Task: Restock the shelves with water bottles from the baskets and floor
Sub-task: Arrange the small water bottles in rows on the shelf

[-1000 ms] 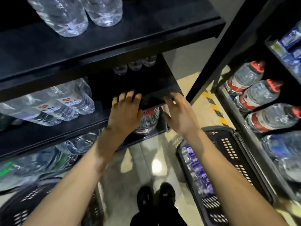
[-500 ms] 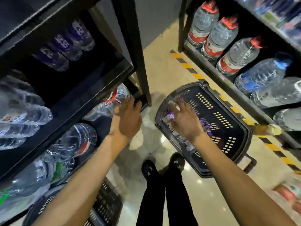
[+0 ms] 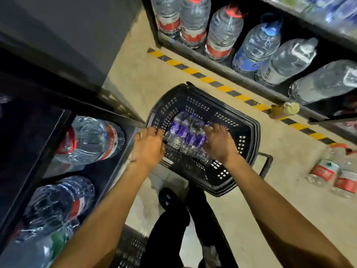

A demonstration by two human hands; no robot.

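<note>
A black plastic basket (image 3: 249, 132) stands on the floor between two shelf units, holding several small water bottles with purple labels (image 3: 185, 132). Both my hands are down inside it. My left hand (image 3: 148, 147) reaches over the basket's left rim, its fingers touching the left end of the bottles. Over at the right end, my right hand (image 3: 219, 143) has its fingers curled down around the bottles. The fingertips of both hands are partly hidden among the bottles.
The black shelf (image 3: 56, 128) at left carries large bottles (image 3: 90, 140). More big bottles (image 3: 222, 31) fill the right unit's bottom shelf behind yellow-black floor tape (image 3: 208, 80). Red-labelled bottles (image 3: 332, 171) lie on the floor at right. A second basket (image 3: 131, 248) sits by my feet.
Both hands left the shelf edge and dropped towards the floor. The right hand reached the basket's bottles first, and the left hand has now joined it inside. My view tilted downward.
</note>
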